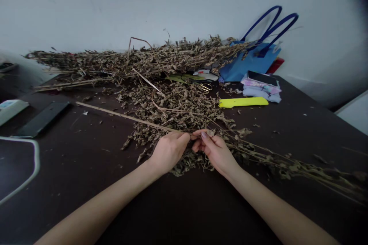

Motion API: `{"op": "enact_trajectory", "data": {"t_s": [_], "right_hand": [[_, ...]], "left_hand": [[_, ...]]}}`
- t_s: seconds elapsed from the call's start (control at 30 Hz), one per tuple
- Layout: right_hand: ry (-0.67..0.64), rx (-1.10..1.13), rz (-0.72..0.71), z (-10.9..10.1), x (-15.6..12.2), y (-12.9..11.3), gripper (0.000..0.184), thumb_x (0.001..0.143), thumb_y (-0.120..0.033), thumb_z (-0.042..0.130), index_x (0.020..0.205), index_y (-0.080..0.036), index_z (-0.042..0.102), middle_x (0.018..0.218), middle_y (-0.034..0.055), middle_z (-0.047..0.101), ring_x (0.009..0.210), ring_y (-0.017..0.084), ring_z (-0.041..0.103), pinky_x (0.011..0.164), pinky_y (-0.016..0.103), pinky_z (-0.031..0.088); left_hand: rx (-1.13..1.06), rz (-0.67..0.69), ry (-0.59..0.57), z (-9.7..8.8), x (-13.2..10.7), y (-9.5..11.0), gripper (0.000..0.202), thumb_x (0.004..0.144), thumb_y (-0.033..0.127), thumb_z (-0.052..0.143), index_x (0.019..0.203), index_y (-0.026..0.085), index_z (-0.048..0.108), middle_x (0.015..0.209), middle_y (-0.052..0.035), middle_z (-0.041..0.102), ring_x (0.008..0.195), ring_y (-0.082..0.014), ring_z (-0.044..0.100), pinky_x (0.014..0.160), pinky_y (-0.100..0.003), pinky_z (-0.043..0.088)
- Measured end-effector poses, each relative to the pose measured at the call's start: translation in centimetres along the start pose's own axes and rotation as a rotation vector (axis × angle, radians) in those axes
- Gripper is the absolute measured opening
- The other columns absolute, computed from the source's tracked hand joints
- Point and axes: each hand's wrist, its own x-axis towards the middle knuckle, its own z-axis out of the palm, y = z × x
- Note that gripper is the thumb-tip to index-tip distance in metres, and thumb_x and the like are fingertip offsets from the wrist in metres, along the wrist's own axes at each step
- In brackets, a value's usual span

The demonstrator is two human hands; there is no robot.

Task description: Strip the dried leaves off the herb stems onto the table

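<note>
My left hand [170, 151] is closed around a long dried plant stalk [115, 113], whose bare end reaches out to the left. Close beside it, my right hand [215, 152] is pinched at the same stalk, thumb against fingers, near some small leaves. To the right the leafy part of the stalk [276, 160] runs across the table toward the edge of view. Under and behind both hands lies a loose pile of dry, curled leaves [175, 103]. Exactly what sits between the right fingertips is too small to tell.
A long bundle of dried plants [138, 59] lies along the wall. Behind the pile are gold-handled scissors [206, 87]. At right are a yellow strip-shaped object [243, 102], a phone [262, 78] on folded cloth, and a blue bag [238, 63]. A dark flat device [43, 118], power strip [11, 110] and white cable [36, 157] lie left.
</note>
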Motion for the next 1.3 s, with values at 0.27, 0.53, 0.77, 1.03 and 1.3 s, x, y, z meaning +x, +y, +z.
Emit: {"op": "enact_trajectory", "data": {"t_s": [0.27,0.53,0.77,1.03,1.3], "right_hand": [[0.006,0.006,-0.013,-0.2,-0.1,-0.3,0.021,0.088,-0.037,0.049,0.09,-0.02,0.061,0.093,0.0049,0.063,0.064,0.011,0.058,0.062,0.028,0.048],[0.035,-0.1,-0.04,-0.1,-0.3,-1.1,0.023,0.087,-0.039,0.049,0.091,-0.021,0.063,0.078,0.0032,0.063,0.063,0.013,0.059,0.061,0.029,0.048],[0.085,-0.236,-0.129,-0.2,-0.4,-1.3,0.02,0.087,-0.037,0.051,0.096,-0.022,0.061,0.066,0.0,0.06,0.06,0.014,0.058,0.061,0.03,0.047],[0.052,-0.202,-0.153,0.0,-0.4,-1.4,0.021,0.087,-0.038,0.051,0.093,-0.021,0.062,0.088,0.0054,0.065,0.077,0.017,0.063,0.069,0.034,0.051],[-0.064,-0.342,-0.139,0.1,-0.7,-1.6,0.024,0.089,-0.037,0.048,0.093,-0.02,0.063,0.067,0.002,0.064,0.064,0.015,0.061,0.064,0.03,0.05]], "left_hand": [[-0.187,-0.11,-0.031,-1.0,-0.3,-0.1,0.016,0.088,0.019,0.047,0.102,0.016,0.054,0.092,-0.0062,0.059,0.083,-0.0167,0.057,0.073,-0.03,0.049],[-0.27,-0.083,0.032,-2.5,0.4,0.1,0.013,0.085,0.015,0.048,0.091,0.016,0.059,0.085,-0.0056,0.062,0.078,-0.0158,0.058,0.07,-0.029,0.048],[-0.277,-0.135,0.058,-2.2,-0.7,0.1,0.014,0.085,0.014,0.047,0.089,0.016,0.06,0.088,-0.0058,0.062,0.08,-0.0153,0.058,0.072,-0.029,0.048],[-0.341,-0.202,0.186,-1.8,-1.4,0.3,0.013,0.086,0.019,0.049,0.086,0.017,0.061,0.083,-0.0049,0.064,0.075,-0.0148,0.059,0.069,-0.028,0.049],[-0.433,-0.219,0.214,-1.6,-2.1,1.4,0.014,0.086,0.017,0.05,0.095,0.017,0.06,0.094,-0.0058,0.061,0.084,-0.0145,0.058,0.072,-0.027,0.048]]}}
